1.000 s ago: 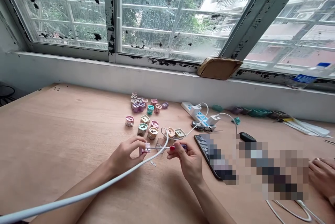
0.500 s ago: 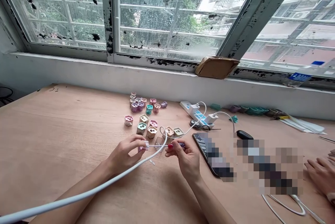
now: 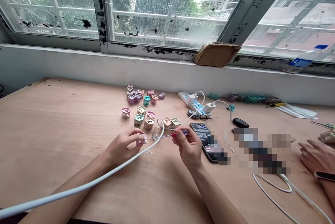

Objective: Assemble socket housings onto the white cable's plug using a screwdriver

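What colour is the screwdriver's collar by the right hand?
Red, best seen in the head view.

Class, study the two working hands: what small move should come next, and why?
Probably the right hand should ease the red-and-purple-handled screwdriver toward the small pale pink plastic piece: the left hand holds that piece, and the screwdriver's thin metal shaft points roughly at it, its tip apparently just short of touching.

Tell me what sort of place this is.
Probably a small workshop by a window: a screwdriver, many small coloured containers and a power strip share the wooden table.
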Motion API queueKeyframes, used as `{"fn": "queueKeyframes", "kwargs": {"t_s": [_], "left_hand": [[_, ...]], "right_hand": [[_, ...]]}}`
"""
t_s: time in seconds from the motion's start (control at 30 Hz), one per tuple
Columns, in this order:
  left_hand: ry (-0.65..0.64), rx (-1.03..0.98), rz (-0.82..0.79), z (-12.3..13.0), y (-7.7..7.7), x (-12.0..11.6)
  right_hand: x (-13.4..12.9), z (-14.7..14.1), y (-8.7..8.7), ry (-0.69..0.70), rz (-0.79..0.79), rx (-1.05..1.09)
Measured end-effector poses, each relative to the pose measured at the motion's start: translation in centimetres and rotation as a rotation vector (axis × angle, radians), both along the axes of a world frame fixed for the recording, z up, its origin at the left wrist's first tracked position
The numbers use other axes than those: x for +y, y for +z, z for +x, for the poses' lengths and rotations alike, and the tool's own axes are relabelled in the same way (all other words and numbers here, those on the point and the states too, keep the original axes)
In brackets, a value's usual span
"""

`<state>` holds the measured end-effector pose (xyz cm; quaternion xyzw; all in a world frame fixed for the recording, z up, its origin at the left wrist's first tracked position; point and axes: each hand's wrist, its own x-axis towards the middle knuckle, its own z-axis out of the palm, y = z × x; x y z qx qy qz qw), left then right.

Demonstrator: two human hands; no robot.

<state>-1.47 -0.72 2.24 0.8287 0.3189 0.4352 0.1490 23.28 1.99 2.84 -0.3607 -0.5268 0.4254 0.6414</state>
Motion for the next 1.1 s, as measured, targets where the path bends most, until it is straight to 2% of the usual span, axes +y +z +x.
{"fn": "queueKeyframes", "kwargs": {"t_s": [0.17,0.77,0.93,1.1], "left_hand": [[-0.031,0.017,-0.016,0.2,-0.1,0.0],[-0.061,0.022,-0.021,0.1,-0.3,0.0],[-0.002,0.046,-0.078,-0.2,-1.0,0.0],[-0.027,0.095,-0.142,-0.5,-1.1,0.1]], "right_hand": [[-0.6,-0.1,-0.1,0.013,0.063,-0.103],[-1.2,-0.2,0.3,0.073,0.057,-0.190],[-1.5,-0.1,0.8,0.067,0.183,-0.357],[-1.8,-0.3,1.3,0.048,0.371,-0.484]]}}
